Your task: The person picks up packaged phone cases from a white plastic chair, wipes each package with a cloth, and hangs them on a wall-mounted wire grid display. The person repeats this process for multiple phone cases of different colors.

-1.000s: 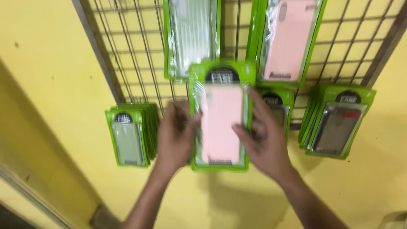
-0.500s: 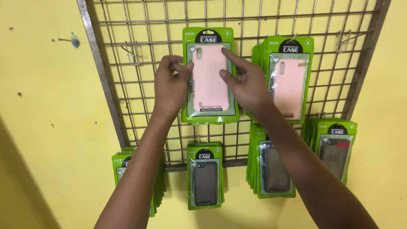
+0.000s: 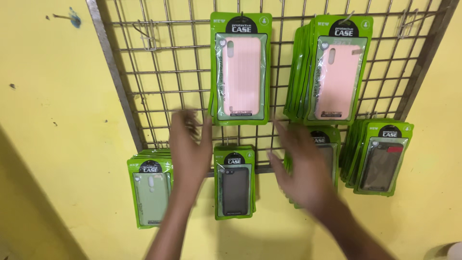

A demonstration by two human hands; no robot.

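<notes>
A pink phone case in a green package hangs from a hook on the wire grid rack, near the top middle. Both hands are off it and lowered, blurred by motion. My left hand is open below and left of the package, in front of the grid. Spread open as well, my right hand is below and right of it, partly covering a stack of dark cases. Between my hands hangs a dark grey case package.
A thick stack of pink case packages hangs at the top right. A pale green case stack hangs at the lower left, a dark case stack at the lower right. An empty hook sticks out at the upper left. The wall is yellow.
The pink case package went from my hands onto the top hook. Both hands let go and dropped down away from it.
</notes>
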